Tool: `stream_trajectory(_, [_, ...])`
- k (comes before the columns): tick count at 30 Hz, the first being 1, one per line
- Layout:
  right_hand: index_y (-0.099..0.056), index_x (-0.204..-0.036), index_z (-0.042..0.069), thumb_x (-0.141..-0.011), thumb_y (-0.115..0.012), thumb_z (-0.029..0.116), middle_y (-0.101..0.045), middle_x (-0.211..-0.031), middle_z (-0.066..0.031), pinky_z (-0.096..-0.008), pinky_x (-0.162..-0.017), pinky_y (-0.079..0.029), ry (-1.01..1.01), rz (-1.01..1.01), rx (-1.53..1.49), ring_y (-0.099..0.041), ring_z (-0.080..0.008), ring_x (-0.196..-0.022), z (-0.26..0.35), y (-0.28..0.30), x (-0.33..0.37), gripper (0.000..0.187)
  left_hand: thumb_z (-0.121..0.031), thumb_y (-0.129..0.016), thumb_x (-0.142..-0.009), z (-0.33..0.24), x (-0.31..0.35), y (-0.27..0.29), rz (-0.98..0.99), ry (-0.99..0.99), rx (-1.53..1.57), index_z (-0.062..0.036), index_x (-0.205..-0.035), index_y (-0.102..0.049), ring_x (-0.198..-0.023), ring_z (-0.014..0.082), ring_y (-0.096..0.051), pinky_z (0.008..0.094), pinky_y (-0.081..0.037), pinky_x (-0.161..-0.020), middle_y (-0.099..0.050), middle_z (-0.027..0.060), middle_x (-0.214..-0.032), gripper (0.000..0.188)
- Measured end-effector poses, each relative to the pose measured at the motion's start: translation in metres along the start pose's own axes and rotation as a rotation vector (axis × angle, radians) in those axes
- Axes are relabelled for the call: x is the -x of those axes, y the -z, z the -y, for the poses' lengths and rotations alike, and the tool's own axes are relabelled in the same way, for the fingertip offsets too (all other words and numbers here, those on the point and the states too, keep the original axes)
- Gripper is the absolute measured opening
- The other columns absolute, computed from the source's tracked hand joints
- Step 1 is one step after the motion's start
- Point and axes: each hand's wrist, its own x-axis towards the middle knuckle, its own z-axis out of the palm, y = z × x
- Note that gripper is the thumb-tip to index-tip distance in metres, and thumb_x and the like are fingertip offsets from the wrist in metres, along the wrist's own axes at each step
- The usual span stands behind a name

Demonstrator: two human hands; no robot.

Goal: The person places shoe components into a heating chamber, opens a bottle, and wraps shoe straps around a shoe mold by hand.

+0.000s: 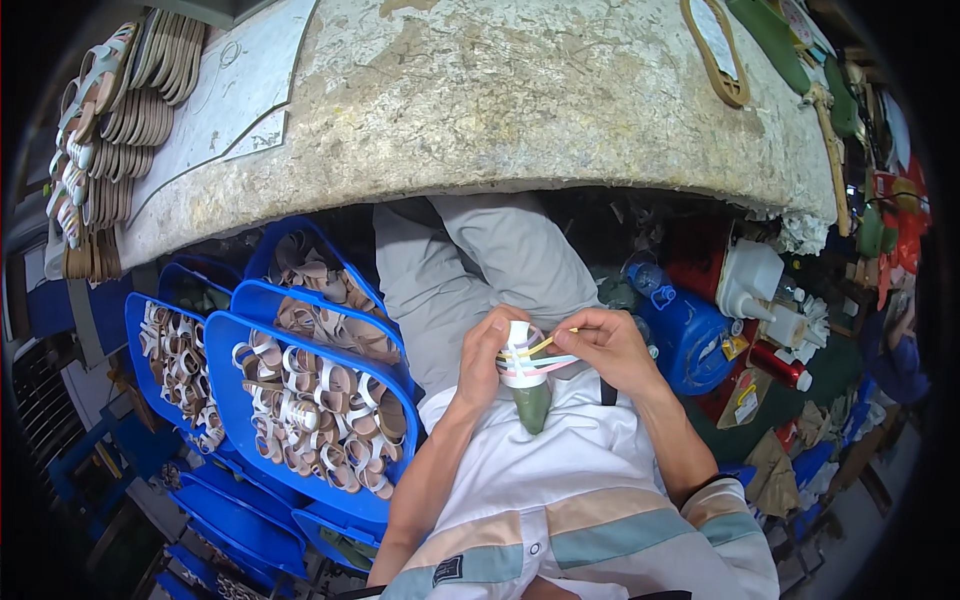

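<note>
Above my lap I hold a green shoe last (533,410) with a white sandal upper (520,376) fitted round it. My left hand (482,358) is closed on the last and upper from the left side. Thin coloured straps (541,347), among them yellow, lilac and pink, run out from the upper toward the right. My right hand (608,345) pinches the ends of these straps between thumb and fingers, pulling them away from the last. The underside of the last, against my left palm, is hidden.
A worn workbench (500,100) spans the front, with a sole (718,50) at its far right and stacked soles (140,130) at its left. Blue bins (225,400) of sandals stand at my left. A blue jug (690,340), bottles and scraps crowd the right.
</note>
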Motion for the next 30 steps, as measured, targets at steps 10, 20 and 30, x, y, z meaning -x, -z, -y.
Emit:
stream_trajectory(10, [-0.067,-0.101,-0.006,-0.094,-0.066,0.002,-0.072,-0.093,-0.0110,-0.0255,-0.077,-0.058,-0.051,0.075,0.125,-0.072,-0.0164,-0.087,-0.001,0.001,-0.017,0.011,-0.034,-0.037,-0.101,0.009,0.001,0.003,-0.004,-0.030,-0.026,0.0009,-0.089,-0.059,-0.076,0.0133,-0.052,0.0275,-0.040,-0.070,-0.060,0.0072,-0.087,0.043])
stream_trajectory(20, [-0.069,-0.100,-0.007,-0.095,-0.065,0.004,-0.069,-0.095,-0.0092,-0.0290,-0.081,-0.057,0.165,0.198,0.130,-0.069,-0.0160,-0.088,-0.008,-0.001,-0.019,0.013,-0.037,-0.037,-0.102,0.004,0.001,0.002,0.027,-0.117,-0.043,0.0002,-0.088,-0.057,-0.083,0.0149,-0.053,0.0279,-0.041,-0.075,-0.059,0.0098,-0.095,0.044])
stream_trajectory(30, [-0.068,-0.109,-0.007,-0.098,-0.061,0.009,-0.069,-0.103,-0.0129,-0.0287,-0.083,-0.056,-0.080,-0.007,-0.105,-0.068,-0.0170,-0.089,0.008,0.011,0.008,0.020,-0.038,-0.036,-0.102,0.003,0.006,0.001,-0.083,0.025,0.007,0.0022,-0.090,-0.064,-0.071,0.0151,-0.062,0.0286,-0.048,-0.067,-0.068,0.0095,-0.080,0.050])
